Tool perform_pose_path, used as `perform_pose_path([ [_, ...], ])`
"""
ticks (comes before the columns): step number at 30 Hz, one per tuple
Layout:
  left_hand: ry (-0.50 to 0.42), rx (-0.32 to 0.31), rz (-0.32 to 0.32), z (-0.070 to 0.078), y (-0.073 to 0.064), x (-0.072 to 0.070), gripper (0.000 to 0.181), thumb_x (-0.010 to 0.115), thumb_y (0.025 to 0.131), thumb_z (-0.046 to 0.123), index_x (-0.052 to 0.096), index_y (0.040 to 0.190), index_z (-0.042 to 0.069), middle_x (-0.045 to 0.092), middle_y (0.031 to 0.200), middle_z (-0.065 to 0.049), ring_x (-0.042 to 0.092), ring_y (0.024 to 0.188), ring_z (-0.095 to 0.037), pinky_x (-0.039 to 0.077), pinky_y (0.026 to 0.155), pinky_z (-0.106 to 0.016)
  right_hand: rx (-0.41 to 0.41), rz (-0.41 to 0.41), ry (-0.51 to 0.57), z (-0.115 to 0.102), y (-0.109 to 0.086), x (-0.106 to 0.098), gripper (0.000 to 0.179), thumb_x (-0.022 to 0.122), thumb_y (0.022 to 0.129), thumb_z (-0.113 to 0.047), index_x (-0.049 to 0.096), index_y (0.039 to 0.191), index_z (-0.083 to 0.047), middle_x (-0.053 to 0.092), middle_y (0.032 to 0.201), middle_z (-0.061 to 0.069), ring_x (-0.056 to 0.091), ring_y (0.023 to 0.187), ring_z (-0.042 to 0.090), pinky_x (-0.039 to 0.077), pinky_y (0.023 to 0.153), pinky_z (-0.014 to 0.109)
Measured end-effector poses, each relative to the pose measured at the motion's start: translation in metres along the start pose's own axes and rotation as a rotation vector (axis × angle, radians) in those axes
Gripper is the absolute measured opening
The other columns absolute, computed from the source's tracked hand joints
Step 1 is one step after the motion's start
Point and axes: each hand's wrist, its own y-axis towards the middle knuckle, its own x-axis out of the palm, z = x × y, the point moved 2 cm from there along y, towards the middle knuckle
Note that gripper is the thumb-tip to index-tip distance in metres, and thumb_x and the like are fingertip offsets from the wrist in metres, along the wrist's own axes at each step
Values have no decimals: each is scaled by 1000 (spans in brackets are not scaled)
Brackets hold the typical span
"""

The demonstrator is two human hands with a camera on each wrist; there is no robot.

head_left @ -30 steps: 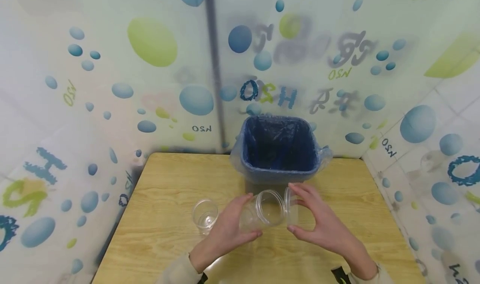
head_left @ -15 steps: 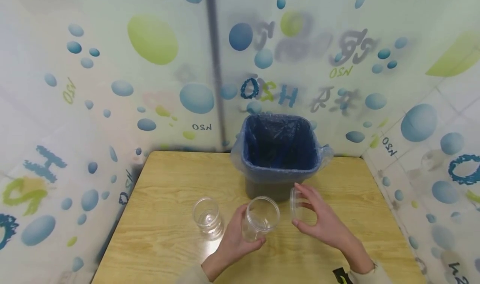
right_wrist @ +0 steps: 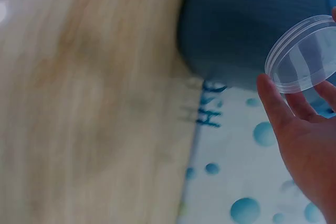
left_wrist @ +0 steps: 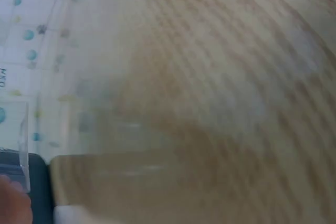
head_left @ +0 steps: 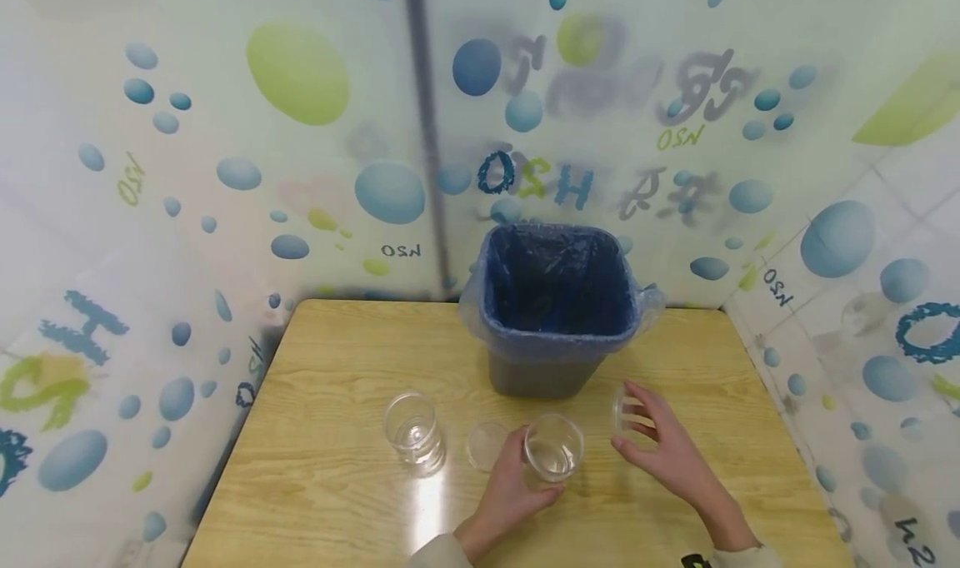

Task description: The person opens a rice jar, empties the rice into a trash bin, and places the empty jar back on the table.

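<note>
My left hand [head_left: 510,493] grips a clear plastic jar [head_left: 553,460] by its side, low over the table, its round mouth facing up. To its right, my right hand [head_left: 667,451] pinches a clear round lid [head_left: 619,410] by the rim between thumb and fingers. In the right wrist view the lid [right_wrist: 302,59] is tilted, with fingertips at its edge. A second clear jar [head_left: 414,435] stands upright on the left. Between the jars, another clear disc-shaped lid [head_left: 486,446] lies flat on the wood. The left wrist view is blurred.
A grey bin [head_left: 540,376] with a blue plastic liner [head_left: 555,343] stands at the table's back, just beyond the hands. The wooden table [head_left: 322,485] meets patterned wall sheets [head_left: 337,160] behind and at both sides.
The left hand has brought its jar upright, lower and to the right, exposing the lid on the table. The right hand has moved right with its lid, away from the jar.
</note>
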Motion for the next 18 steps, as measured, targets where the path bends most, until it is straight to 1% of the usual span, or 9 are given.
perform_pose_path([
  [3,80,-11,1,-6,0,7,91,92,70,17,44,145,-2,58,139,-21,59,125,-37,48,106,-50,53,-1,-9,9,-6,-3,81,77,93,-11,32,161,-14,41,149,17,54,126,39,55,97,37],
  [4,93,-16,3,-8,0,9,91,92,70,17,44,145,-2,58,139,-21,59,126,-36,48,106,-52,65,-4,-13,11,-7,-3,81,77,94,-12,32,161,-13,41,148,17,53,126,42,55,97,38],
  [7,126,-25,11,-14,0,12,91,93,68,15,45,145,-2,59,139,-20,58,127,-37,46,108,-55,95,-17,-31,17,-10,-5,80,75,95,-15,30,161,-8,40,148,20,52,126,48,55,97,42],
  [10,135,-38,16,-18,0,15,95,94,67,12,44,147,-4,57,141,-23,57,129,-40,45,108,-56,110,-18,-51,24,-13,-5,80,75,95,-18,30,160,-3,40,149,23,52,126,50,54,97,48],
  [14,159,-95,17,-17,-1,18,108,95,66,12,34,153,-8,47,151,-29,50,136,-45,40,111,-58,136,-20,-81,36,-15,-2,81,76,94,-21,32,158,1,40,148,26,54,125,48,53,96,53],
  [15,174,-109,17,-16,-1,18,112,96,66,14,31,154,-10,44,153,-31,48,137,-47,39,111,-59,145,-24,-100,39,-16,-1,81,77,94,-22,33,158,1,40,147,27,54,124,47,54,95,53],
  [18,162,-165,19,-12,-5,15,119,97,66,17,24,157,-11,37,157,-32,42,141,-49,35,113,-59,176,-53,-194,47,-16,5,82,78,92,-26,36,157,0,42,146,28,56,122,45,54,93,55],
])
